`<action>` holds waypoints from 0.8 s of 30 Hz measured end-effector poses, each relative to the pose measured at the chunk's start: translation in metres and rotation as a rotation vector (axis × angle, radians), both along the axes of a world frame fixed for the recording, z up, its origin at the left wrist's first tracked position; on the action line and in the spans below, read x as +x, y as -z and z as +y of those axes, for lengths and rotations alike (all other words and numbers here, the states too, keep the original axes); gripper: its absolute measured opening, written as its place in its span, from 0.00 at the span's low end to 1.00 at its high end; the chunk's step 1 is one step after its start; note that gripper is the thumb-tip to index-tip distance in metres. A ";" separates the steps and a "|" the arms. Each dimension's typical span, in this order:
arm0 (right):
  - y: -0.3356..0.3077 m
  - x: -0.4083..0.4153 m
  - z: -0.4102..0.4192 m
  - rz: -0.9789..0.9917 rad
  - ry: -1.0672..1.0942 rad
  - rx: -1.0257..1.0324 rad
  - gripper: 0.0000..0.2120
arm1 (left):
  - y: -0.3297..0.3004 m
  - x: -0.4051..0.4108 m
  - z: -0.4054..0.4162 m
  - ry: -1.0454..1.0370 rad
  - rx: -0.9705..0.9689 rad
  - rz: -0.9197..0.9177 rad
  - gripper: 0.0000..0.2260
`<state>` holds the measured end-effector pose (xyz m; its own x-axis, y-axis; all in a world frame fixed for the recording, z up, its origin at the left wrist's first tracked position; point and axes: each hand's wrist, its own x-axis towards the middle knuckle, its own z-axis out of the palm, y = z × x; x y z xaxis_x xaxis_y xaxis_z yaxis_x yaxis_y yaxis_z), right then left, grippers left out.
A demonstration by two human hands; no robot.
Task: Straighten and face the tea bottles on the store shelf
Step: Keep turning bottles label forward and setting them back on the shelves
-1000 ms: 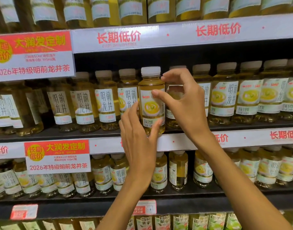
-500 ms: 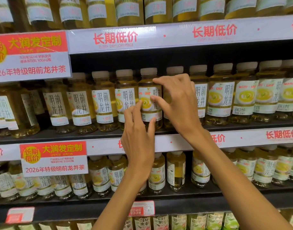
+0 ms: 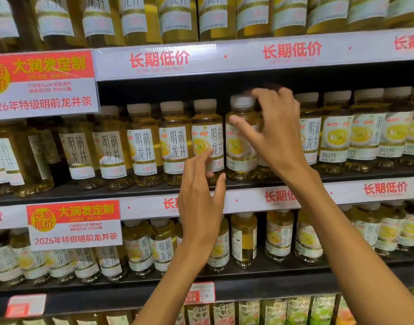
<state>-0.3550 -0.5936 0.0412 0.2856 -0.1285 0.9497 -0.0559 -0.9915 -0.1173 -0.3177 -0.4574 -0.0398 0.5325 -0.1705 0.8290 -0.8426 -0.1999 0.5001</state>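
Head view: right hand [image 3: 275,132] grips a bottle [image 3: 241,141] on the mid shelf [image 3: 318,177], thumb on its label; left hand [image 3: 201,195] loose, w/ fingertips at the neighbour [image 3: 207,141]. Twist till label faces front (text side half hidden), then align w/ row.

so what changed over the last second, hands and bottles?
The right hand let go of the bottle it held out front a second ago, now back in the row, and reaches to the next bottle on the right, thumb on its front and fingers over the cap. The left hand has dropped back with fingers spread, fingertips near the returned bottle; contact unclear. The other bottles stayed put.
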 end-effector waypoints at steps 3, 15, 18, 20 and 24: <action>0.010 -0.012 0.002 -0.028 -0.348 0.101 0.26 | 0.004 -0.002 0.002 0.074 0.001 0.023 0.23; 0.011 -0.057 0.033 -0.006 -0.884 0.457 0.15 | 0.003 -0.027 0.006 0.358 0.054 0.199 0.35; 0.008 -0.069 0.043 0.008 -0.971 0.541 0.12 | 0.000 -0.040 0.015 0.503 -0.007 0.270 0.28; 0.009 -0.072 0.047 0.028 -0.982 0.611 0.12 | 0.004 -0.048 0.024 0.634 -0.048 0.344 0.25; 0.016 -0.069 0.044 0.201 -1.100 0.908 0.17 | 0.016 -0.057 0.043 0.886 0.046 0.587 0.15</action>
